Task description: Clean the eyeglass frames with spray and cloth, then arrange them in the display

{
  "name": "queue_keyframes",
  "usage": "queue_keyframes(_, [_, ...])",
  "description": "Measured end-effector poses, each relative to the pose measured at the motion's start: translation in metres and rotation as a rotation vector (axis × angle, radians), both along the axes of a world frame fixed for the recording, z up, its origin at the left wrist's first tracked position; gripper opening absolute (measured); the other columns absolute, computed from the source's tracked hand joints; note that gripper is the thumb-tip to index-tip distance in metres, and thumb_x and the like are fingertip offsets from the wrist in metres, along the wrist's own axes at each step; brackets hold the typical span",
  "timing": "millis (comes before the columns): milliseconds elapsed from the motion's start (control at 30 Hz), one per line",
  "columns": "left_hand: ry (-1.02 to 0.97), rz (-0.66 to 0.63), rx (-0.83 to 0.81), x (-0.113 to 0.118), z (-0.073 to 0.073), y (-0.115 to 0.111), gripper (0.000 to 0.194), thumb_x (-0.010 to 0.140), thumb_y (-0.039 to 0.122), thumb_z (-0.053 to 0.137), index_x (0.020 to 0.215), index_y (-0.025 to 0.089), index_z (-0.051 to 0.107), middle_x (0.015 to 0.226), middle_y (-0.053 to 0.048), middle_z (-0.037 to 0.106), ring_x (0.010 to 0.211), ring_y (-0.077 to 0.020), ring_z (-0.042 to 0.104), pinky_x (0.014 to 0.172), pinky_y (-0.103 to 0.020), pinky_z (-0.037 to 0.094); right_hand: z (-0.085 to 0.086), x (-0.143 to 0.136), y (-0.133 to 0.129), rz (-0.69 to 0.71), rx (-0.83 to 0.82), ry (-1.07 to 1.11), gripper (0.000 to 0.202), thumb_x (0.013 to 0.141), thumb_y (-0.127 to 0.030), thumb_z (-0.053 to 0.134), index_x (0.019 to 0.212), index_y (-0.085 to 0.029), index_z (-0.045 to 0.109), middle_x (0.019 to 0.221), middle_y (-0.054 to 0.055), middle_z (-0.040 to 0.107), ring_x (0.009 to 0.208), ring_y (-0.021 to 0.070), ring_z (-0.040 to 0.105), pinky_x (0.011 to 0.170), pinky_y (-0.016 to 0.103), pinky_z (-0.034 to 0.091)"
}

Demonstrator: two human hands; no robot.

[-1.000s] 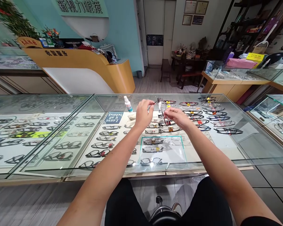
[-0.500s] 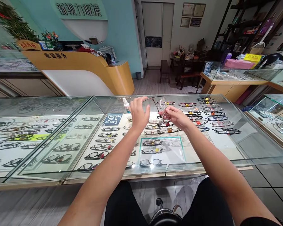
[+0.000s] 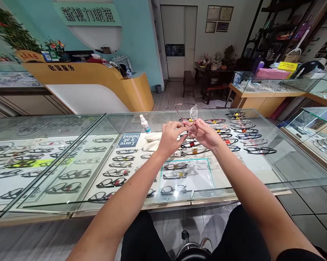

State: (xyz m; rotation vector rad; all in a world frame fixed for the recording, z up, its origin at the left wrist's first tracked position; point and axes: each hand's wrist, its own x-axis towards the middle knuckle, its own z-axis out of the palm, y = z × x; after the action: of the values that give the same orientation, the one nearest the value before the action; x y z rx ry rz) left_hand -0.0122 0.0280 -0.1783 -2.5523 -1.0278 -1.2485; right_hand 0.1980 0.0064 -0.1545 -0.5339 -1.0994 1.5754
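Note:
A pair of thin-framed eyeglasses [image 3: 193,113] is held up on its side above the glass counter, its temples pointing left and away. My right hand [image 3: 208,136] pinches the frame by the rims with the fingers closed. From the other side my left hand [image 3: 171,137] has its thumb and fingertips closed at the near temple and lower lens. The fingertips partly cover the frame there. A white spray bottle [image 3: 145,124] stands on the glass to the left of my left hand, with a cream cloth [image 3: 152,140] in front of it.
The glass display counter [image 3: 125,201] holds rows of eyeglasses [image 3: 175,166] under its top. A blue printed card [image 3: 128,140] lies left of the cloth. Beyond are an orange reception desk [image 3: 137,90], a wooden bench [image 3: 188,82] and another display case [image 3: 250,88].
My left hand has come down and right from the temple end to the lens area, closing its fingers. The eyeglasses have turned slightly in my right hand. The cloth is uncovered.

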Motion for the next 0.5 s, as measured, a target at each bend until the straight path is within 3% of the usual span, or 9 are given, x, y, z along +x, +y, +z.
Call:
queue_keyframes(267, [-0.043,0.072,-0.071,-0.0023,0.0013,-0.0016,0.04,0.113,0.059,0.061,0.117,0.032,0.09,0.105,-0.009,0.077,0.108,-0.031,0.06,0.095,-0.048,0.037,0.0003,0.002,0.002,-0.057,0.025,0.037,0.042,0.081,-0.06,0.098,0.092,-0.031,0.07,0.134,-0.001,0.086,0.122,0.023,0.077,0.111,0.041,0.059])
queue_keyframes(500, [-0.06,0.105,-0.167,-0.0028,0.0039,-0.0022,0.037,0.115,0.054,0.06,0.113,0.032,0.09,0.106,-0.008,0.08,0.108,-0.0306,0.062,0.096,-0.048,0.038,0.0053,0.0011,-0.002,-0.125,0.047,0.058,0.037,0.08,-0.055,0.1,0.092,-0.032,0.074,0.126,-0.003,0.087,0.122,0.0198,0.077,0.111,0.036,0.059])
